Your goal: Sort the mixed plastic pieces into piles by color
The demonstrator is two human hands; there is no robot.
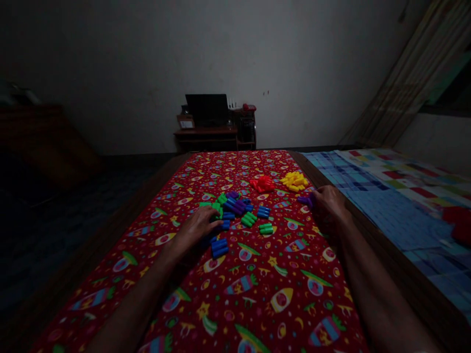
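Observation:
My left hand (196,225) reaches over the left side of a mixed pile of plastic toy blocks, thumb and fingers apart. Its fingertips are at a green block (218,210) and a blue block (222,225). Purple blocks (235,206) lie in the middle of the pile. A separate blue block (220,247) sits nearer to me. At the right edge of the red cloth, my right hand (330,200) is closed on a purple block (312,199); another purple piece (303,200) lies against it. Its fingertips are partly hidden.
A red heap of blocks (262,184) and a yellow heap (294,181) stand farther back. The red patterned cloth (250,284) covers a long surface. Beyond it are a desk (206,131) and a dark monitor (208,109). Bedding (386,206) is on the right.

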